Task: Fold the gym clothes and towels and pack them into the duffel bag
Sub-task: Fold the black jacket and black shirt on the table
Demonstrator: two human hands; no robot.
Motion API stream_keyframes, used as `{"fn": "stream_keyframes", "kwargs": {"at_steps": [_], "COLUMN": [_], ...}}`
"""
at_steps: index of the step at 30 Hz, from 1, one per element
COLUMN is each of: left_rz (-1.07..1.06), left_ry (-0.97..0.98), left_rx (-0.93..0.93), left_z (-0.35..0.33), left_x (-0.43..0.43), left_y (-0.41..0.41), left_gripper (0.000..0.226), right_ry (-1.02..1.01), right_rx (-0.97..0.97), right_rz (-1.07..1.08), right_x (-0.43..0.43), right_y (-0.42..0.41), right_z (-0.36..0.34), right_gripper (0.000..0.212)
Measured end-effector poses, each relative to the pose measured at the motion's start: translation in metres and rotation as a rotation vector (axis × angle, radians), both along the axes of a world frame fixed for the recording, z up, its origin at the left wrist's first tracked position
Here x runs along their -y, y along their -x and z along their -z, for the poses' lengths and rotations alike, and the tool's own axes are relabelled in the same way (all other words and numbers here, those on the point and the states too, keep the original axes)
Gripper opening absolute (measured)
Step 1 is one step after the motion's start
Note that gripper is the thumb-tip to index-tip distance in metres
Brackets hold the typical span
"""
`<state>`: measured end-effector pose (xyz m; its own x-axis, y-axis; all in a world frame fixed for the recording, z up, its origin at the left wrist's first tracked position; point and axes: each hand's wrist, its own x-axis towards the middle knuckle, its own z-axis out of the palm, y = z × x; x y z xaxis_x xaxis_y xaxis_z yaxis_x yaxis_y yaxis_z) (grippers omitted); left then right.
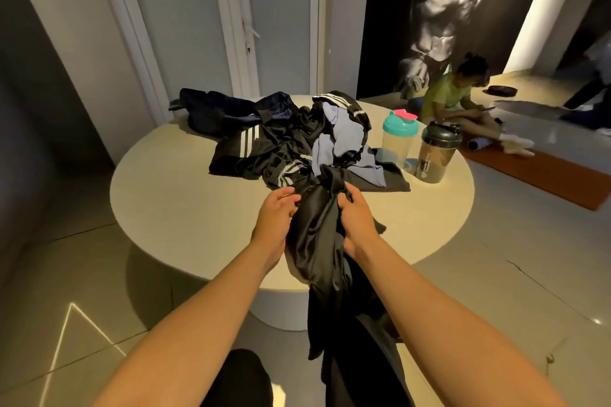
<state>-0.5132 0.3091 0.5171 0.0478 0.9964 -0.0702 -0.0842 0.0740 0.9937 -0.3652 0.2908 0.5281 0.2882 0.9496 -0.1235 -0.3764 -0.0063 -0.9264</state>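
A black shiny garment [315, 241] hangs from my hands over the near edge of the round cream table [185, 208], its lower part trailing toward the floor. My right hand [355, 225] grips its right side with curled fingers. My left hand [276, 218] touches its left side, fingers loosely bent at the fabric. Behind lies a heap of black sportswear with white stripes [264, 152] and a lavender garment [340, 142]. A dark navy bag or cloth [211, 112] sits at the table's far left edge.
Two shaker bottles stand on the table's right: a teal-lidded one [398, 139] and a dark one [436, 155]. A person in a green top [446, 99] sits on the floor beyond, next to an orange mat [542, 175]. White doors stand behind the table.
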Motion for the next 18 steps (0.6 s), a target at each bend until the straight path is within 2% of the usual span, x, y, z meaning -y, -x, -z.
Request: {"fn": "stream_keyframes", "kwargs": {"at_steps": [2, 4, 7, 10, 13, 16, 18], "left_rz": [-0.017, 0.091, 0.256, 0.173, -0.094, -0.494, -0.594], "left_ry": [0.044, 0.163, 0.274, 0.276, 0.085, -0.121, -0.253], "left_rx": [-0.050, 0.058, 0.255, 0.297, 0.028, -0.122, -0.293], "left_z": [0.002, 0.000, -0.012, -0.013, -0.015, -0.029, -0.039], "left_x": [-0.008, -0.011, 0.002, 0.004, -0.004, -0.010, -0.014], "left_y": [0.009, 0.011, 0.011, 0.018, 0.031, 0.056, 0.075], "left_gripper": [0.034, 0.054, 0.046, 0.026, 0.024, 0.006, 0.010], "right_ry": [-0.007, -0.032, -0.072, -0.099, -0.135, -0.086, -0.023], "right_rx": [-0.091, -0.171, -0.149, 0.064, 0.417, 0.720, 0.858], "right_rz": [-0.038, -0.095, -0.120, -0.085, -0.007, 0.146, 0.231], "right_x": [-0.006, -0.012, -0.019, -0.017, -0.015, -0.023, -0.027], "right_y": [0.009, 0.020, 0.031, 0.037, 0.037, 0.022, 0.009], "right_z": [-0.005, -0.010, -0.018, -0.022, -0.019, -0.009, -0.002], "right_gripper": [0.030, 0.031, 0.031, 0.027, 0.027, 0.032, 0.041]}}
